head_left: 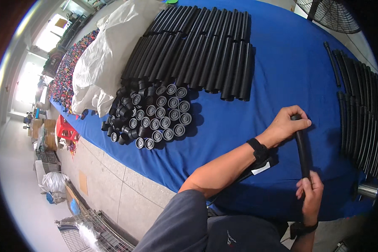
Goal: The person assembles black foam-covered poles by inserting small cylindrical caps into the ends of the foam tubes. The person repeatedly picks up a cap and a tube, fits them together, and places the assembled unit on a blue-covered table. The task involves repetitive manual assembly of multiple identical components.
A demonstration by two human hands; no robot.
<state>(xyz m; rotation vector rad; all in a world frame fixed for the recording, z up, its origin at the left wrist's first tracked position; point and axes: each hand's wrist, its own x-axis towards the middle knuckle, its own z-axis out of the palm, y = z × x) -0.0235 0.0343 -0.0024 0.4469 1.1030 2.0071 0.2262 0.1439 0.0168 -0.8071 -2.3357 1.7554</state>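
A black tube (303, 147) stretches between my two hands over the blue cloth, its far end turned away from me. My left hand (286, 122) closes round that far end, thumb and fingers pressed about a black cap-like rim. At the near end, my right hand (311, 191) grips the tube between thumb and fingers. To the left, round black end caps (168, 113) with ringed faces lie grouped, some upright and some tipped over. Beyond them, similar black tubes (201, 54) are laid side by side in two rows.
Along the right edge of the blue-covered table (281, 63) lie several more black tubes with wider ends (359, 113). A white plastic sheet (109, 54) and a heap of small coloured pieces (73, 63) occupy the far left. A fan (329, 14) stands behind; a metal cylinder (368, 191) sits near right.
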